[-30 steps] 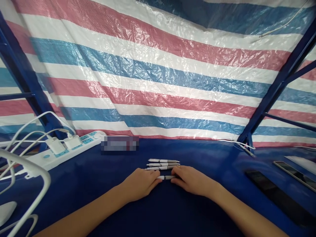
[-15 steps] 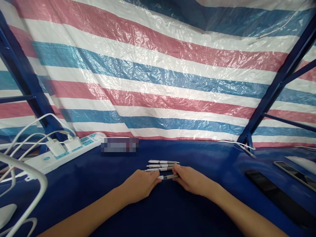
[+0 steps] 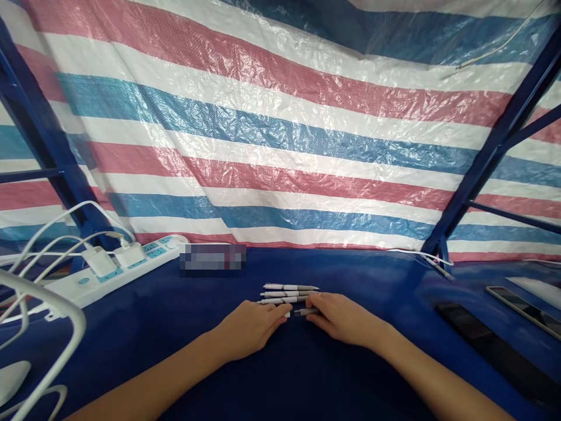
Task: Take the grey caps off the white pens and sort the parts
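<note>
Several white and grey pens (image 3: 289,293) lie side by side on a dark blue cloth. The pen nearest me (image 3: 299,312) sits between my hands. My left hand (image 3: 249,327) rests palm down, its fingertips pinching that pen's left end. From the other side, my right hand (image 3: 342,318) pinches the pen's right end with its fingertips. Most of that pen is hidden by my fingers.
A white power strip (image 3: 109,269) with plugged chargers and white cables lies at the back left. A white wire frame (image 3: 48,327) is at the near left. A phone (image 3: 521,310) lies at the right. A striped tarp (image 3: 280,134) hangs behind, between blue metal posts (image 3: 486,158).
My hands have drawn slightly closer together on the nearest pen and nudged it up towards the other pens; less of it shows now.
</note>
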Available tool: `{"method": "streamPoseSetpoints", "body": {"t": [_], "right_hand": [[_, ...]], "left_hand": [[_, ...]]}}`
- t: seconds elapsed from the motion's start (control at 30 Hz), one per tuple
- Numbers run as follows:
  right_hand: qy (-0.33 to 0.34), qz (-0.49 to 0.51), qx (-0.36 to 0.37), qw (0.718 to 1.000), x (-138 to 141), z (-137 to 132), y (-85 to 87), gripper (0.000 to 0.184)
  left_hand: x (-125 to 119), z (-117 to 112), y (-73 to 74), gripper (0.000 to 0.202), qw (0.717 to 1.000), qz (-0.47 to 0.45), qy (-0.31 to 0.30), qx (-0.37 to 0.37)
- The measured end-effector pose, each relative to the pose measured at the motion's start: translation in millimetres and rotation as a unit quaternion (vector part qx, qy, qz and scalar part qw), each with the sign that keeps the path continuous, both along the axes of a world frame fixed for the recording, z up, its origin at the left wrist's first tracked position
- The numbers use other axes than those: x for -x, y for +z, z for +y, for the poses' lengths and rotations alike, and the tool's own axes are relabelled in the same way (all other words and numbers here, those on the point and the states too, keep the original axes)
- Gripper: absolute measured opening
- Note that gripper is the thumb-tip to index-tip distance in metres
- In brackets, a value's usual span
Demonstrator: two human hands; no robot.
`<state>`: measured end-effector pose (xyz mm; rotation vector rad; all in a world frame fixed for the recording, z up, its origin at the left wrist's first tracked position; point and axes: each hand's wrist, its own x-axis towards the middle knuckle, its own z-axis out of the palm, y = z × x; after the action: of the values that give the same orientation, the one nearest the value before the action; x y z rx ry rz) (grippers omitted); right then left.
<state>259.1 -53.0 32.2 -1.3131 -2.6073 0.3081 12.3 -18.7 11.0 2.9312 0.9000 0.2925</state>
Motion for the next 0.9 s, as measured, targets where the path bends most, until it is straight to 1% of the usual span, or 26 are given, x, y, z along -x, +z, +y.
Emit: {"method": "streamPoseSetpoints", "body": {"t": [0.1,0.37,0.47,0.57,0.7,0.9], "right_hand": [[-0.008,0.0,0.0,1.0,-3.3,0.3,0.7,0.004],[-0.022,-0.003,0.008,1.0,-10.8,0.0,6.4,0.009],[-0.017,-0.003,0.013,1.0,-11.2,-1.7,9.0,0.007],[-0.009,0.0,0.016,1.0,-9.3,-3.4,11.0,0.002],[-0.01,0.002,0.011,1.0,-10.5,-2.8,13.7,0.007],[-0.053,0.002,-0.012,0.999,-20.3,1.7,18.1,0.012]], "left_hand": [[-0.2,-1.0,1.2,0.027,1.0,-0.005,0.0,-0.003],[-1.7,-3.2,3.3,0.016,1.0,-0.01,0.008,-0.015],[-1.5,-3.5,3.2,0.012,1.0,-0.008,0.009,-0.018],[-1.5,-2.6,2.3,0.016,1.0,-0.004,0.002,-0.022],[-2.2,-1.0,-0.1,0.023,1.0,0.006,0.001,-0.028],[-3.2,-2.9,0.7,0.022,0.999,0.005,0.023,-0.032]]}}
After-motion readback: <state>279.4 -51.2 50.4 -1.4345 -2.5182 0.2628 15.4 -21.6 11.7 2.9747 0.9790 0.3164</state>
